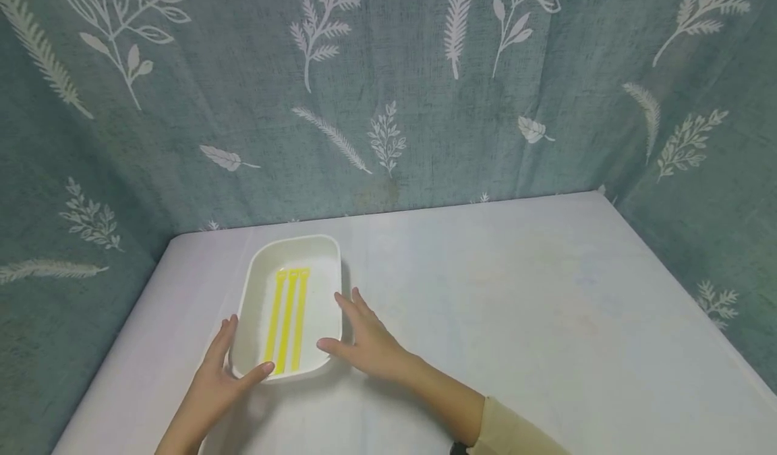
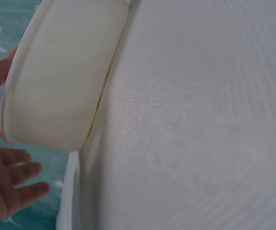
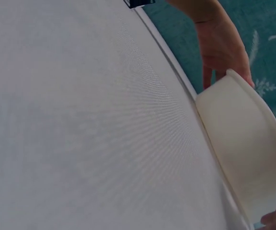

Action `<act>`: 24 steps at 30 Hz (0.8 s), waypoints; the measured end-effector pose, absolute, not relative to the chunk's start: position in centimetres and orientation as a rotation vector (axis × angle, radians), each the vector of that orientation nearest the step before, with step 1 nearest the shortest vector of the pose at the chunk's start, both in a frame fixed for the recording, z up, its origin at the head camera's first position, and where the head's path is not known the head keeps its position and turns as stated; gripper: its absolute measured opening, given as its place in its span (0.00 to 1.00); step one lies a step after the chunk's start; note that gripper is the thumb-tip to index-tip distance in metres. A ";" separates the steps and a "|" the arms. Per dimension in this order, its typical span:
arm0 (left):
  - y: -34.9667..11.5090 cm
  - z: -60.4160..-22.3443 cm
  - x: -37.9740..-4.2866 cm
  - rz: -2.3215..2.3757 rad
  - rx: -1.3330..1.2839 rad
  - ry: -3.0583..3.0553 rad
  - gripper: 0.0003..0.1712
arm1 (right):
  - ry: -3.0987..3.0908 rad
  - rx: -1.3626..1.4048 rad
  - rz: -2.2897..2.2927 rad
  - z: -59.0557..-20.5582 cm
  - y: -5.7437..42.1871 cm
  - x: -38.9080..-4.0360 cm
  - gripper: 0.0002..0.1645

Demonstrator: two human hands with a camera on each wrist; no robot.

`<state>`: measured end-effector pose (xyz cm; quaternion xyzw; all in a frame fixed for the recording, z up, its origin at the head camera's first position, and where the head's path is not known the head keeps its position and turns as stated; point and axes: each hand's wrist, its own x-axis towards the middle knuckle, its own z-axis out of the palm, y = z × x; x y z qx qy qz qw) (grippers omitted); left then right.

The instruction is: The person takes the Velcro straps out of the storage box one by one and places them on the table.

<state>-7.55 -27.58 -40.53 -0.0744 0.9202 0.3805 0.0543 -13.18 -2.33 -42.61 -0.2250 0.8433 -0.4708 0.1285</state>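
A white rectangular tray (image 1: 326,273) with rounded corners sits on the left part of the table. Three long yellow strips (image 1: 285,320), each with a small square loop at its far end, lie side by side inside it. My left hand (image 1: 214,381) is at the near left corner, thumb over the near rim and fingers along the outer left side. At the right rim is my right hand (image 1: 371,342), its fingers spread and its thumb reaching over the edge. The left wrist view shows the tray's outer wall (image 2: 63,76) beside the relaxed fingers of my left hand (image 2: 4,182).
A white cloth (image 1: 516,320) covers the table, which stretches far to the right of the tray. Green curtains (image 1: 388,50) with white leaf prints hang behind it and at both sides. My right forearm wears a beige sleeve (image 1: 510,431).
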 end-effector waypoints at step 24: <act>-28.7 -42.3 -8.4 1.331 -0.257 2.680 0.60 | 1.835 -0.617 -1.905 -44.5 -3.0 -14.2 0.61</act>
